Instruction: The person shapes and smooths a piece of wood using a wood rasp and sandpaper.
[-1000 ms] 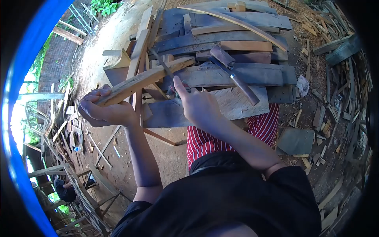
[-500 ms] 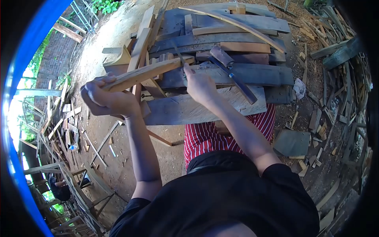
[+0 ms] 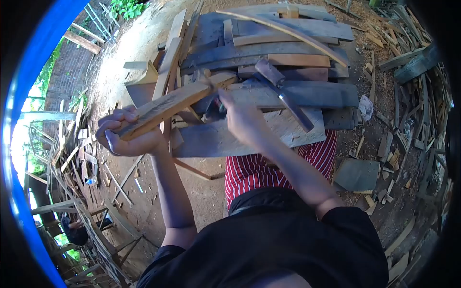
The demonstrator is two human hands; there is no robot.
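Note:
My left hand [image 3: 128,132] is wrapped round the near end of a long wooden bar [image 3: 175,101], palm up underneath. The bar slants up to the right, its far end over the plank-topped bench [image 3: 206,140]. My right hand [image 3: 240,117] grips a thin-bladed hand tool [image 3: 211,82], blurred by motion, its blade against the bar near the far end. I cannot tell whether it is a knife or a file. Right of this hand lies a long tool with a dark handle [image 3: 297,114] and metal collar, beside a dark wooden block [image 3: 269,72].
A long curved strip [image 3: 283,30] lies across the bench planks. Upright boards [image 3: 168,62] lean at the bench's left side. Scrap wood piles [image 3: 420,105] stand right and left. A flat dark panel [image 3: 357,174] lies on the ground. Another person [image 3: 74,231] is at the lower left.
My right hand and the tool's blade have moved a little down and left along the bar. My left hand has dropped slightly, and the bar is turned a little, showing more of its face.

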